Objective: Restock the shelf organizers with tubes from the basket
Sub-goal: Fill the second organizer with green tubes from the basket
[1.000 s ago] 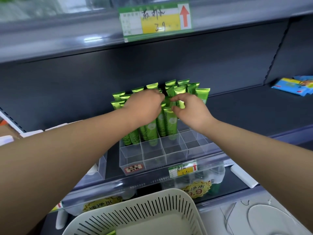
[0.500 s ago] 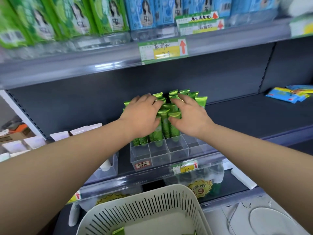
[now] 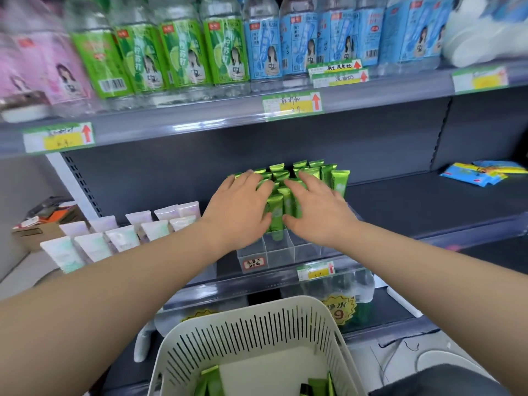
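Note:
Several green tubes (image 3: 338,181) stand upright in a clear divided organizer (image 3: 278,254) on the middle shelf. My left hand (image 3: 243,207) lies flat over the left tubes, fingers straight. My right hand (image 3: 317,208) lies flat over the right tubes, fingers spread. Between the hands one green tube (image 3: 276,217) shows in a front cell. The organizer's front row of cells holds nothing. Below, a cream slotted basket (image 3: 257,330) holds a few green tubes (image 3: 211,381) at its bottom.
White and pastel tubes (image 3: 120,238) stand in another organizer to the left. Bottles (image 3: 183,50) line the upper shelf. Blue packets (image 3: 483,174) lie at the right of the dark shelf (image 3: 428,201). Price tags run along the shelf edges.
Both hands went from curled fingers pinching tube tops to lying flat and spread over the tubes. The view tilted upward, bringing the bottle shelf and the left organizer into sight.

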Action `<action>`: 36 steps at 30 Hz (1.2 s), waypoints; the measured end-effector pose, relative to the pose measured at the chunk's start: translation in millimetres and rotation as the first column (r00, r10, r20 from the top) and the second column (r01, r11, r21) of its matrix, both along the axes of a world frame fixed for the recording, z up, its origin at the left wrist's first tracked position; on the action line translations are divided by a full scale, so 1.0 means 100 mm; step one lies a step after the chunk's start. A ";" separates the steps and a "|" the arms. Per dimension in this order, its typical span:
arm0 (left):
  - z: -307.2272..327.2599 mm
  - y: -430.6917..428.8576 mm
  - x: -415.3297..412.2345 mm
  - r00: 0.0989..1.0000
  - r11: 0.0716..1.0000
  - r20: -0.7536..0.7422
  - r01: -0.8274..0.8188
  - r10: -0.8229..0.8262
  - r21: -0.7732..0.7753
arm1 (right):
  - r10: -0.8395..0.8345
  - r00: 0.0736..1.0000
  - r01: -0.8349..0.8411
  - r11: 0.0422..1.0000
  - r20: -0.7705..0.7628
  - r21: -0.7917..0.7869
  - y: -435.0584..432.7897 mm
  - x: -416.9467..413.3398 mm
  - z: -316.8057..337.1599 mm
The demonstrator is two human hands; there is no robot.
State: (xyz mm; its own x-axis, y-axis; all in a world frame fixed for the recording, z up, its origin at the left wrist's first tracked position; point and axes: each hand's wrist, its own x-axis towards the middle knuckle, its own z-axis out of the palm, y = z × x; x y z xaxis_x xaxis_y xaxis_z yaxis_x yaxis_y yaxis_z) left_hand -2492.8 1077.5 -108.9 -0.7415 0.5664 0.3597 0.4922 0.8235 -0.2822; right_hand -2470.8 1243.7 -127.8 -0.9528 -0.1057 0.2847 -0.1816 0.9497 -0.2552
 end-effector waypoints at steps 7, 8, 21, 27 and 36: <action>-0.06 -0.20 0.41 0.999 0.999 -0.022 -0.026 0.027 0.038 | 0.045 0.999 -0.043 0.996 -0.017 0.081 -0.25 0.35 -0.03; -0.07 -0.22 0.45 0.999 0.999 -0.016 -0.028 0.029 0.043 | 0.054 0.998 -0.052 0.995 -0.019 0.090 -0.26 0.39 -0.04; -0.57 -0.69 1.09 0.991 0.993 0.098 -0.095 0.089 0.065 | 0.111 0.992 -0.117 0.988 0.063 0.098 -0.58 0.90 -0.49; -0.99 -0.82 1.22 0.965 0.988 0.229 -0.143 0.128 0.051 | 0.154 0.980 -0.168 0.979 0.129 0.111 -0.71 1.02 -0.81; -1.65 -1.04 1.16 0.897 0.975 0.392 -0.221 0.205 -0.004 | 0.178 0.938 -0.209 0.975 0.297 0.073 -0.88 1.06 -1.40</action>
State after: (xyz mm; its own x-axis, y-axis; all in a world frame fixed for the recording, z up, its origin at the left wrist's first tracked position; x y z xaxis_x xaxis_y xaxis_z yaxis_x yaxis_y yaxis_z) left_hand -2376.4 973.9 -274.4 -0.9280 0.3706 0.0386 0.3674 0.9274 -0.0699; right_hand -2365.1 1155.6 -268.1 -0.9505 -0.3101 -0.0197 -0.2978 0.9270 -0.2279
